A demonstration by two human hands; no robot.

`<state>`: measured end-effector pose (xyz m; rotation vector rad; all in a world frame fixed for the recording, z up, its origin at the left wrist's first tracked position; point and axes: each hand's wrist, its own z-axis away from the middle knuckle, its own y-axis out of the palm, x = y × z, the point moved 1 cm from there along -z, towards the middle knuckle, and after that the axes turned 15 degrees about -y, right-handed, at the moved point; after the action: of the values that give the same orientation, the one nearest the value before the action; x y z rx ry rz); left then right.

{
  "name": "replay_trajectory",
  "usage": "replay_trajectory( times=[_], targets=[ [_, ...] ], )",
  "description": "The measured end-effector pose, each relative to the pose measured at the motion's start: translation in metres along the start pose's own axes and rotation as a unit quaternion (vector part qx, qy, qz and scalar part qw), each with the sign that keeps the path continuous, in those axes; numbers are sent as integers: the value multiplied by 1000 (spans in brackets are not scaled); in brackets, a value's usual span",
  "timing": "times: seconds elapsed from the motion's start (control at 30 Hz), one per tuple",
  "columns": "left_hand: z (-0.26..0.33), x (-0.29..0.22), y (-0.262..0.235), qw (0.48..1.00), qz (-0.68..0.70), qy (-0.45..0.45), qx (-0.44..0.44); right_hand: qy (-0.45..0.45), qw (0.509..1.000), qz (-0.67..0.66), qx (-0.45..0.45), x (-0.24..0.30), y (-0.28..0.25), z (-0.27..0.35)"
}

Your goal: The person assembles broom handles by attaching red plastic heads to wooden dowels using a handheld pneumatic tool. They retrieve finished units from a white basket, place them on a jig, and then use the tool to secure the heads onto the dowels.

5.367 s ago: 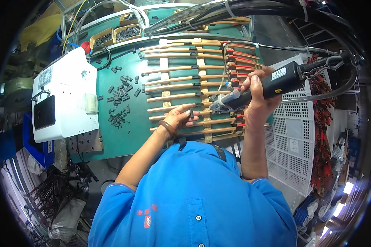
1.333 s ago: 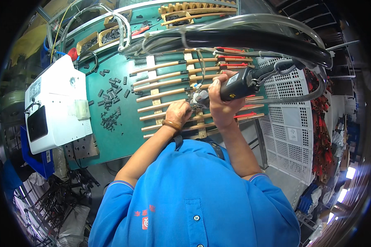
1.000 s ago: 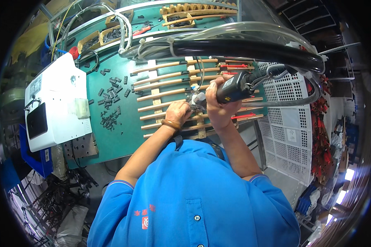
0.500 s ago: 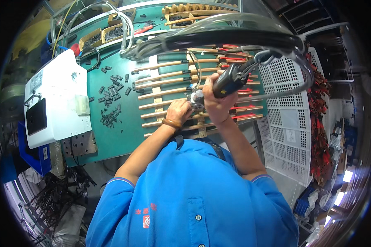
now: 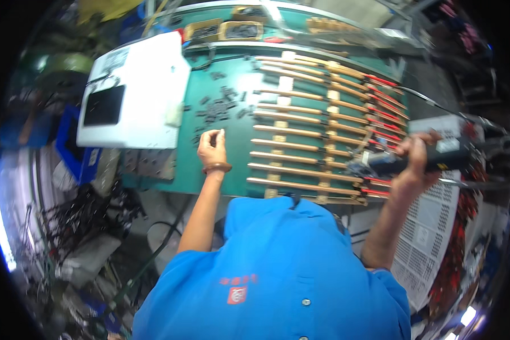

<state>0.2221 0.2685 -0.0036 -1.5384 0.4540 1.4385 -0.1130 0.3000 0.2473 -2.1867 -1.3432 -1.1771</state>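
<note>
My right hand (image 5: pixel 416 167) is wrapped round a black power screwdriver (image 5: pixel 447 157), whose tip points left over the right ends of the lowest wooden strips. Several long wooden strips (image 5: pixel 289 130) lie side by side on light crossbars, with black fittings near their middles and red pieces (image 5: pixel 388 122) at their right ends. Left of the strips, my left hand (image 5: pixel 212 150) hovers over the green table (image 5: pixel 238 161), fingers curled together; motion blur hides whether anything small is in them. Just beyond it lie loose small black parts (image 5: pixel 218 107).
A white machine housing (image 5: pixel 136 96) with a dark panel stands on the left. Boxes of black parts (image 5: pixel 241 30) line the back. A blue bin (image 5: pixel 76 147) is at the table's left; a white perforated panel (image 5: pixel 428 238) leans at the right.
My left hand has left the screwdriver tip and moved left towards the loose parts. The right hand has carried the screwdriver right, tilting it flatter. My view has shifted.
</note>
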Motion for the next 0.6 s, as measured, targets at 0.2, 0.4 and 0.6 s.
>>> replay_trajectory(
  times=[0.2,0.4,0.6],
  targets=[
    [-23,73,-87,993,-102,-58,28,-2,1000,-10,13,-4,-3,0],
    [3,55,-46,973,-208,83,56,-14,1000,-9,9,-10,3,-4],
    [-15,48,-29,910,-361,154,133,-18,1000,-5,18,-7,4,2]
  ],
)
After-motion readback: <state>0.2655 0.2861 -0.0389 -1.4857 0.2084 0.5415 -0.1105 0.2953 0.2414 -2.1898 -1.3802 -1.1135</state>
